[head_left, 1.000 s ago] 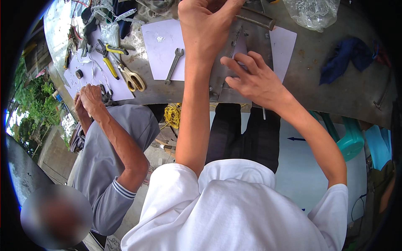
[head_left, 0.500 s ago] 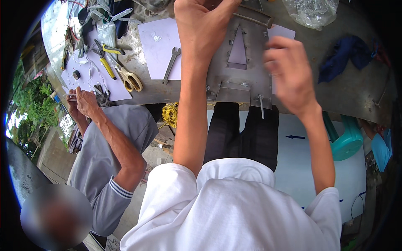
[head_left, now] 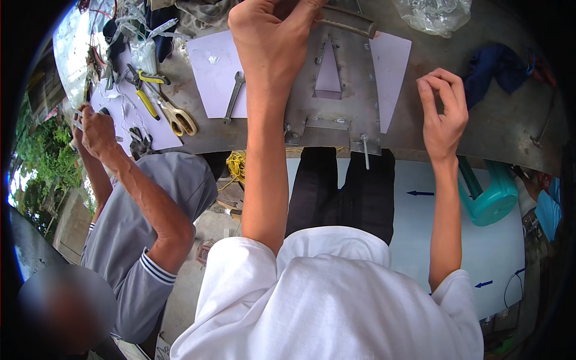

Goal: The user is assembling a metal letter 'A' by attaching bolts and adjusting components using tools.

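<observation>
My left hand (head_left: pixel 270 42) reaches to the top edge of the view, fingers curled and partly cut off; what they grip is hidden. Close to its fingertips runs a metal bar (head_left: pixel 348 25) across the far part of a grey steel piece (head_left: pixel 354 90) with a triangular cutout. A thin rod (head_left: pixel 366 153) sticks out from this piece's near edge. My right hand (head_left: pixel 445 114) is raised over the table's right side, apart from the steel piece. Its fingers bend toward the thumb in a pinch, and anything between the tips is too small to make out.
Left of the steel piece lie a wrench (head_left: pixel 234 97), scissors (head_left: pixel 178 117) and yellow-handled pliers (head_left: pixel 146 99). A co-worker's hand (head_left: pixel 98 129) is at the table's left end. Clear plastic (head_left: pixel 435 15), dark blue cloth (head_left: pixel 495 69) and a teal stool (head_left: pixel 492 201) are to the right.
My right hand has moved right, away from the steel piece, and its fingers now point up. My left hand stays beside the metal bar. The co-worker's hands have shifted left.
</observation>
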Tool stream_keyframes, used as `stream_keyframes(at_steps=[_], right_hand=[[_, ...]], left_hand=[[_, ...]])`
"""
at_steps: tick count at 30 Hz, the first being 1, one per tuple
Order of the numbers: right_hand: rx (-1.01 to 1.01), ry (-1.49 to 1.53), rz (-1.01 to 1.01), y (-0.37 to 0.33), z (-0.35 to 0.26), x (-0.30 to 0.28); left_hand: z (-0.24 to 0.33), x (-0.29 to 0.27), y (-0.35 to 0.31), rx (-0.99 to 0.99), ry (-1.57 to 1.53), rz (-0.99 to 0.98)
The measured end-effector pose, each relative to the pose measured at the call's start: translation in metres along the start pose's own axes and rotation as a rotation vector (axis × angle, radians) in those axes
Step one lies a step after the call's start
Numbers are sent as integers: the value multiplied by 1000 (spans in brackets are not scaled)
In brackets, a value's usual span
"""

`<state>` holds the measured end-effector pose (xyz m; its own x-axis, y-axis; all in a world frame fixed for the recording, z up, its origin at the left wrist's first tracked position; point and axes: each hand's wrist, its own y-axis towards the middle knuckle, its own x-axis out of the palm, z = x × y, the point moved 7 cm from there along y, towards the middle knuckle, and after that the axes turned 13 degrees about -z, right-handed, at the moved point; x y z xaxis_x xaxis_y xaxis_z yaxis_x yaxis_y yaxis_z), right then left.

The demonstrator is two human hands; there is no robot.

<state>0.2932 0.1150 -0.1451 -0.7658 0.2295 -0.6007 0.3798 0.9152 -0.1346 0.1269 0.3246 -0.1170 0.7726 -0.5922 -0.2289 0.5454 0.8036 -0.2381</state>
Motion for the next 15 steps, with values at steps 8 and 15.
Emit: stream_keyframes(at_steps=[8,15], right_hand=[[-95,211,6,32,-34,14],[-49,313,-57,41,-41,17]], left_hand=[[-5,0,1,-31,-87,-2],[-12,1,1,-104,-206,13]])
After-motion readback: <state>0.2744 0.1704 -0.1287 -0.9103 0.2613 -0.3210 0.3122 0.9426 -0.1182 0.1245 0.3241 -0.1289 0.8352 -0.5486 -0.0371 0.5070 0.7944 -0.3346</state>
